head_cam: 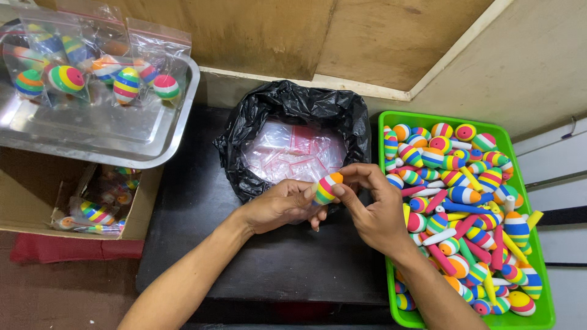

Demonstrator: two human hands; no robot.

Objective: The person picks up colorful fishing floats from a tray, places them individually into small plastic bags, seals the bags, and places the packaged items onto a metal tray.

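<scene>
Both hands meet over the dark tabletop (202, 208): the left hand (278, 208) and the right hand (373, 211) have their fingers closed together on one striped egg-shaped float (326, 188), which sits between the fingertips with what looks like a thin clear bag under the left palm, though that is hard to make out. The grip is only at the tips, so the smooth, rounded float could slip out and roll off the tabletop, or drop into the black bag (293, 113) just beyond the hands, among the small clear zip bags (293, 153) lying in it. Just beside the right hand, the green tray (547, 305) is heaped with floats and coloured sticks; the right forearm lies over its near edge and could knock some out. Well off beyond the left hand, a steel tray (98, 137) holds packed bags, over a cardboard box (36, 201).
</scene>
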